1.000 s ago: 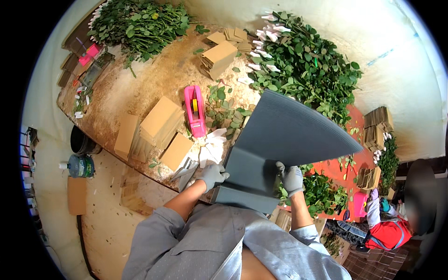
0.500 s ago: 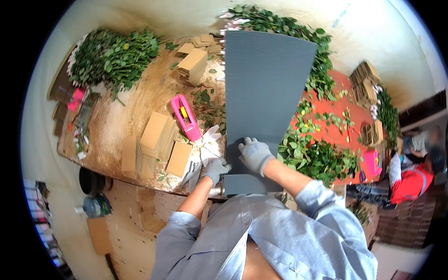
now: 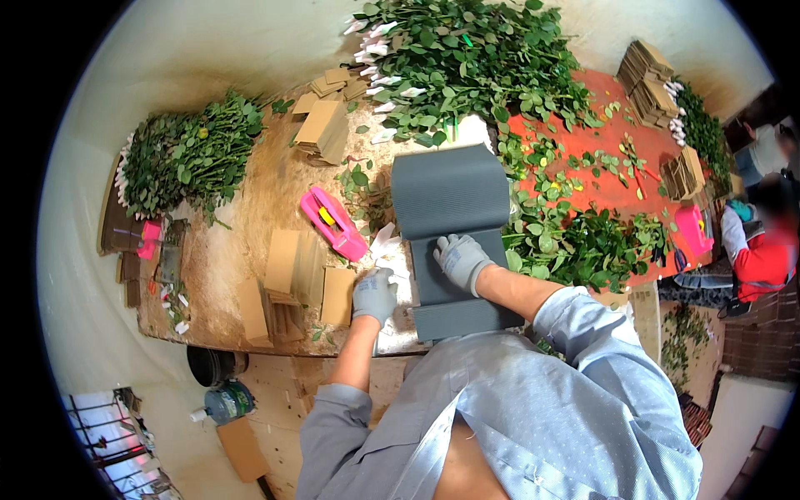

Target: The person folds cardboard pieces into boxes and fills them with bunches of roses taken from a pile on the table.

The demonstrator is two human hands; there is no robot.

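A dark grey corrugated sheet (image 3: 448,187) lies on the table in front of me. Its far part is bent up and curls over, and a narrow folded strip runs along its near edge at my waist. My right hand (image 3: 461,263), in a grey glove, presses on the flat middle of the sheet with its fingers spread. Left of the sheet, my gloved left hand (image 3: 375,297) rests low over the table, fingers stretched forward, near white paper scraps (image 3: 385,242). It appears to hold nothing, though its underside is hidden. A pink tape dispenser (image 3: 333,223) lies just beyond it.
Brown cardboard pieces (image 3: 293,271) stand left of my left hand, and another stack (image 3: 322,132) stands farther back. Leafy stem bundles (image 3: 467,67) lie at the back, with others (image 3: 196,150) at far left. Leaves cover the red surface (image 3: 604,200). A person in red (image 3: 762,250) is at right.
The sheet's tall far part has come down and now curls over much lower, uncovering the stems behind. My left hand has moved off the sheet's near edge onto the table.
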